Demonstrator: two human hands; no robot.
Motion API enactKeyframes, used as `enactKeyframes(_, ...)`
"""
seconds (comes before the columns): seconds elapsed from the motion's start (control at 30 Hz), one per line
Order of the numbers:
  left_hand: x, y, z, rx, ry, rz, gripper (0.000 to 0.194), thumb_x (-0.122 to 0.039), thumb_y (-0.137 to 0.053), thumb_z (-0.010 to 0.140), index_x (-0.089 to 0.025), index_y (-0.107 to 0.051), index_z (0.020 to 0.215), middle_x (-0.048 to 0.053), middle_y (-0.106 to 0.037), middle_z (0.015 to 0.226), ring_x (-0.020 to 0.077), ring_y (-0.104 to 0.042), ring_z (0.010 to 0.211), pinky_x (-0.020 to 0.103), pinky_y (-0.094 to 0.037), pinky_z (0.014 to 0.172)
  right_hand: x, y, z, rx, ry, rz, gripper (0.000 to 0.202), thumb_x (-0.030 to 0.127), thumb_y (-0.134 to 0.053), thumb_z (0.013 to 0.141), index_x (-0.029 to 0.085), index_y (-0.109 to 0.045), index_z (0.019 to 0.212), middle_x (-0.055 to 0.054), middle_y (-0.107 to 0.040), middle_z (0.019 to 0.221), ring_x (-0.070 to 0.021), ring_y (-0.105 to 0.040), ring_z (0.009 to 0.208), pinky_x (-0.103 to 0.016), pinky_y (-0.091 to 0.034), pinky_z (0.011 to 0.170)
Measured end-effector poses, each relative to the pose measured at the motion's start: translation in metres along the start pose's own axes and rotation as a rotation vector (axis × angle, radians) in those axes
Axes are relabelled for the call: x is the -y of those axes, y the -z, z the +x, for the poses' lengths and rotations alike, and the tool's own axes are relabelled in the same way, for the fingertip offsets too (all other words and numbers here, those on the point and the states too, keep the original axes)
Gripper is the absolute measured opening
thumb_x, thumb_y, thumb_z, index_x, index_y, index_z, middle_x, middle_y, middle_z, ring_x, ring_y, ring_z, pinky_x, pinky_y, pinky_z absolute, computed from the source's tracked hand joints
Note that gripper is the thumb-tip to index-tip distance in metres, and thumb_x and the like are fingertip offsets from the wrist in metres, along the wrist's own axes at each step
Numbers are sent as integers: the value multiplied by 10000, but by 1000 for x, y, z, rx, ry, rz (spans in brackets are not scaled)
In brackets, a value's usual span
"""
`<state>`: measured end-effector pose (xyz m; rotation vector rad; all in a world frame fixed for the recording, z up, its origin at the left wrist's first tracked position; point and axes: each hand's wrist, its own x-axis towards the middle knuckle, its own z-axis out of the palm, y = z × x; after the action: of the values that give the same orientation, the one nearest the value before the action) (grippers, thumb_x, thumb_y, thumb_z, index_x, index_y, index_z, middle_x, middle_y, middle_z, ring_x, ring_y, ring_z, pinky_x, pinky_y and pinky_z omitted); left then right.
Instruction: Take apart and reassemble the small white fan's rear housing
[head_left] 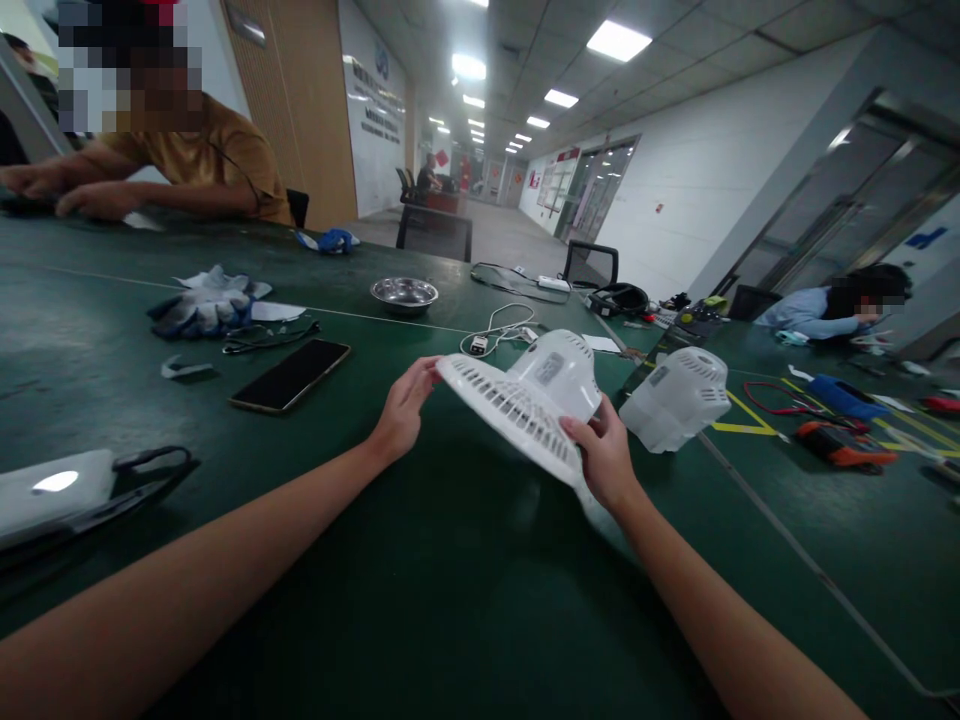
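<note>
While I hold the white plastic cover (525,405) up over the green table (450,600), it leans, with its left side higher than its right. It has a wide, round rim full of thin slots, and a fat bump with more little holes and a gray patch on it. The bump points up and away from me. My right hand (604,455) pinches the right side of the rim, with the thumb on the slotted face. My left hand (409,410) has its fingers close together, and their tips touch the left end of the rim; I cannot tell if the thumb pinches too. Another white plastic part (675,400) stands on the table just to the right of my right hand. Behind the cover there is a white cord (499,330), and the cover's bump is close in front of it in my view. A shiny metal bowl (404,294) sits farther back. On my left are a black phone (291,376), some gloves (204,305) and a white thing with a black strap (64,495). On my right are an orange meter (844,443) and a blue thing (847,396). A person in a brown shirt (232,160) sits across the table on the left, and another person (817,305) leans on the table far to the right.
</note>
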<state>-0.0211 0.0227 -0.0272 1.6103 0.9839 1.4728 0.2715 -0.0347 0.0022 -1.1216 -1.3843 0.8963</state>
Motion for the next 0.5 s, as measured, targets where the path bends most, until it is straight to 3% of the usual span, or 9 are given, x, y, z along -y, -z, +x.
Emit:
enactKeyframes(0.07, -1, -2, -1, 60, -9, 32, 508, -587, -539, 995, -187, -657, 1286, 121, -685, 1330, 293, -626, 1259, 438, -502, 1074, -1, -5, -3, 58, -58, 81, 620, 638, -582, 915, 247, -572, 1395, -102, -784, 1119, -318, -767, 982, -501, -648, 805)
enactKeyframes(0.17, -3, -7, -2, 161, 112, -150, 436, -501, -680, 948, -176, -674, 1238, 113, -729, 1249, 286, -694, 1142, 467, -556, 1020, -6, -12, -7, 218, -120, 77, 584, 666, -348, 1000, 263, -667, 1278, -72, -798, 949, -291, -775, 904, -471, -648, 735)
enactKeyframes(0.27, -5, -12, -3, 105, 304, -306, 336, -425, -758, 893, -152, -721, 1086, 95, -786, 1022, 270, -754, 937, 475, -618, 902, -10, -14, -6, 292, -131, 28, 636, 678, -238, 1021, 280, -696, 1212, -47, -784, 864, -266, -773, 846, -460, -643, 727)
enactKeyframes(0.37, -12, -15, -3, 56, 374, -235, 238, -362, -796, 848, -152, -753, 951, 86, -797, 900, 263, -766, 832, 458, -644, 800, -13, -15, -2, 282, -73, -41, 608, 678, -291, 1017, 259, -689, 1208, -50, -769, 831, -267, -764, 847, -465, -638, 743)
enactKeyframes(0.5, -23, -18, -4, 18, 322, -81, 155, -301, -806, 819, -162, -765, 874, 69, -789, 803, 254, -760, 728, 435, -650, 699, -17, -12, 5, 170, -65, 28, 476, 594, -477, 969, 272, -614, 1291, -58, -778, 957, -284, -756, 876, -486, -638, 724)
